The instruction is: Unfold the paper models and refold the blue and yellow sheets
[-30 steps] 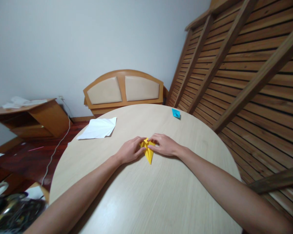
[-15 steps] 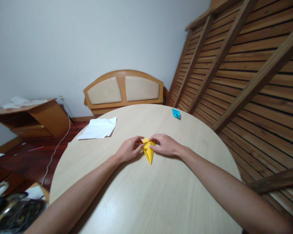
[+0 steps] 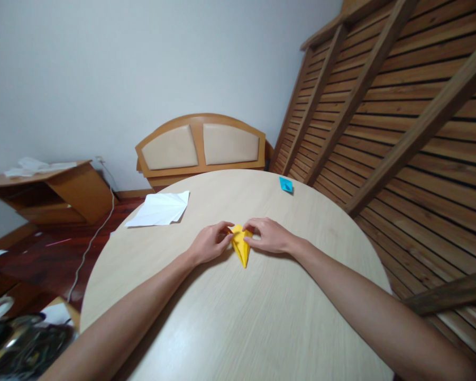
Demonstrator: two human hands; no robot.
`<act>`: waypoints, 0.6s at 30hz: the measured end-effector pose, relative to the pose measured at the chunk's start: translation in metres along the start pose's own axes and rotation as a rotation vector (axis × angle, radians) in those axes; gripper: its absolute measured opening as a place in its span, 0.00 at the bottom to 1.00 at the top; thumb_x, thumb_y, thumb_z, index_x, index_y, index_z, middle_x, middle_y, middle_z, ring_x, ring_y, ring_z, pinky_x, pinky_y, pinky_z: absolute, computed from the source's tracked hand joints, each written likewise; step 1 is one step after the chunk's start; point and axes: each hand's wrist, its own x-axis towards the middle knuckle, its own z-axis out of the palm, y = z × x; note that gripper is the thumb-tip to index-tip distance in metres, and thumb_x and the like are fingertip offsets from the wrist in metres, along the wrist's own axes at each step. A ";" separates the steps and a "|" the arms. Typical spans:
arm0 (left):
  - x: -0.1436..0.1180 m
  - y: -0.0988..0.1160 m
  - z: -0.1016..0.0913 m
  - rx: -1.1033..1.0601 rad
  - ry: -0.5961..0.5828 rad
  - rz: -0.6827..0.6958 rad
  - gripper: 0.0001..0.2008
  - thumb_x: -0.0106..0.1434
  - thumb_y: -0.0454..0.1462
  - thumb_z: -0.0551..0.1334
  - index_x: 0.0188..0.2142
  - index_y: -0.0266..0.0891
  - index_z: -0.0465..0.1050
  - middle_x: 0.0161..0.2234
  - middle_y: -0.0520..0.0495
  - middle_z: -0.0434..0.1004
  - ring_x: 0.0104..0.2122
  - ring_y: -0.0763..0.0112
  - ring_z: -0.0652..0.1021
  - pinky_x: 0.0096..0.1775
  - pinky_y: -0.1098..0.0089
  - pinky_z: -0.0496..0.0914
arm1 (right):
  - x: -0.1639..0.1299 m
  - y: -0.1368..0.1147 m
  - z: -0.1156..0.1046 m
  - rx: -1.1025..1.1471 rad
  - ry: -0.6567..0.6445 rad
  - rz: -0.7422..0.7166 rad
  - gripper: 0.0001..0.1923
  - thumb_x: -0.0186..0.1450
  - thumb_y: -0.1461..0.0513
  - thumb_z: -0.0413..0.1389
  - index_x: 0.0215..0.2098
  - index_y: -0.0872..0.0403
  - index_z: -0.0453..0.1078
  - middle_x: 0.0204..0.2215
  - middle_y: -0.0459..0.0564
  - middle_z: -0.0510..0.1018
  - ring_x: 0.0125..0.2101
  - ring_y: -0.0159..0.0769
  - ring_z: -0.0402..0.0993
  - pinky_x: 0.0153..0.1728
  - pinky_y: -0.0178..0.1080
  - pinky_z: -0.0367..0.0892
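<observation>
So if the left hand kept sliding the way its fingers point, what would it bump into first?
The left hand points right, and its fingertips already touch the yellow folded paper. Just beyond lies the right hand, pinching the same paper.

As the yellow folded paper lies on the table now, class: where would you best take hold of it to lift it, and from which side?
Probably at the narrow tip of the yellow folded paper, coming from the near side. That point lies flat and bare on the table, while the left hand and right hand pinch the wide far end, so only the near tip is free.
</observation>
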 end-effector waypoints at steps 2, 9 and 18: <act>0.001 0.000 0.002 -0.030 0.011 -0.038 0.15 0.67 0.40 0.58 0.51 0.39 0.70 0.40 0.44 0.82 0.37 0.65 0.81 0.42 0.65 0.73 | 0.000 -0.001 0.000 -0.014 -0.002 -0.006 0.12 0.63 0.58 0.58 0.42 0.55 0.75 0.35 0.51 0.79 0.33 0.36 0.72 0.38 0.37 0.63; 0.003 -0.004 0.008 -0.123 0.062 -0.108 0.16 0.65 0.39 0.59 0.50 0.37 0.71 0.38 0.43 0.83 0.34 0.66 0.81 0.37 0.67 0.73 | 0.000 -0.001 -0.001 -0.059 -0.005 -0.040 0.11 0.62 0.60 0.58 0.42 0.54 0.75 0.35 0.50 0.79 0.34 0.36 0.73 0.39 0.38 0.63; 0.002 -0.005 0.006 -0.116 0.029 -0.109 0.14 0.63 0.35 0.57 0.48 0.36 0.72 0.36 0.43 0.82 0.33 0.67 0.80 0.36 0.68 0.72 | -0.002 0.003 -0.003 -0.083 -0.037 -0.043 0.12 0.59 0.65 0.57 0.41 0.54 0.75 0.37 0.51 0.81 0.35 0.37 0.74 0.40 0.37 0.64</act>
